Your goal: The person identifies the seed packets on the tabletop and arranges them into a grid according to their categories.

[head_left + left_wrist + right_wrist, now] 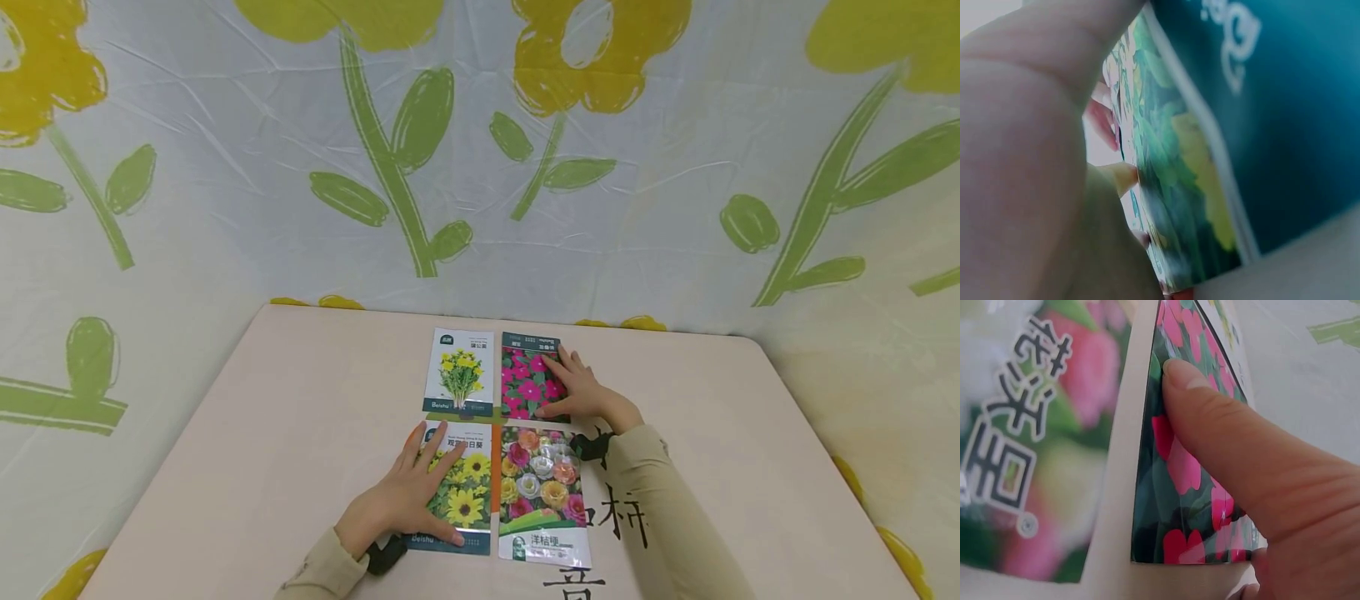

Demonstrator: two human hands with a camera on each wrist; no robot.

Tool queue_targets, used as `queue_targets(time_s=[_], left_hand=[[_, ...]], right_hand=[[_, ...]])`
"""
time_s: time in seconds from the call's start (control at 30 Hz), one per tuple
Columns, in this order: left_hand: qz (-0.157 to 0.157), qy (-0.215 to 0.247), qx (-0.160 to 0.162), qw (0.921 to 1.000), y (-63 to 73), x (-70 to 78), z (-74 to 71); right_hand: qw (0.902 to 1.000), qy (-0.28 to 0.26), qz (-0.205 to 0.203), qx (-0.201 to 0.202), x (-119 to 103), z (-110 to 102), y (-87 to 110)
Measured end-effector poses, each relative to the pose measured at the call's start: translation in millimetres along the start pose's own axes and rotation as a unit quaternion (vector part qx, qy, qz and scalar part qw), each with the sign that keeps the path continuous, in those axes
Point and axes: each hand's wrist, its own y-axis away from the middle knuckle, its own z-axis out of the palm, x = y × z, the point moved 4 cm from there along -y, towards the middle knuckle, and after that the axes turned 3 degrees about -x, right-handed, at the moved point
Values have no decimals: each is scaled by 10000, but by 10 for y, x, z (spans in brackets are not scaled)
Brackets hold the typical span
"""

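Observation:
Four seed packets lie in two rows on the table. My left hand (405, 496) rests with spread fingers on the sunflower packet (468, 500) at the near left; its dark green band (1291, 144) fills the right of the left wrist view. On the far-right packet with magenta flowers (521, 379) my right hand (583, 393) lies with fingers spread; the thumb (1188, 394) presses the packet's face in the right wrist view. Far left is a white packet with small yellow flowers (460, 367). A packet of mixed roselike blooms (543, 483) lies near right, below my right wrist.
Orange (496, 479) and green strips show in the gaps between the packets. Black characters (626, 517) mark the pale pink table (300, 433) at right. A flower-printed cloth (255, 208) stands behind the far edge and along the sides.

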Motion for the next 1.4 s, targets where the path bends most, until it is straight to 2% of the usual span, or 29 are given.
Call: queue_targets(time_s=[0.6,1.4], left_hand=[[-90,23,21,10000,17,6,-54],[52,78,52,9999,-36,-27,-75]], right_hand=[[9996,-122,-201,179,16,11,-20],[9998,-98,-110,140,-36,-45,-37]])
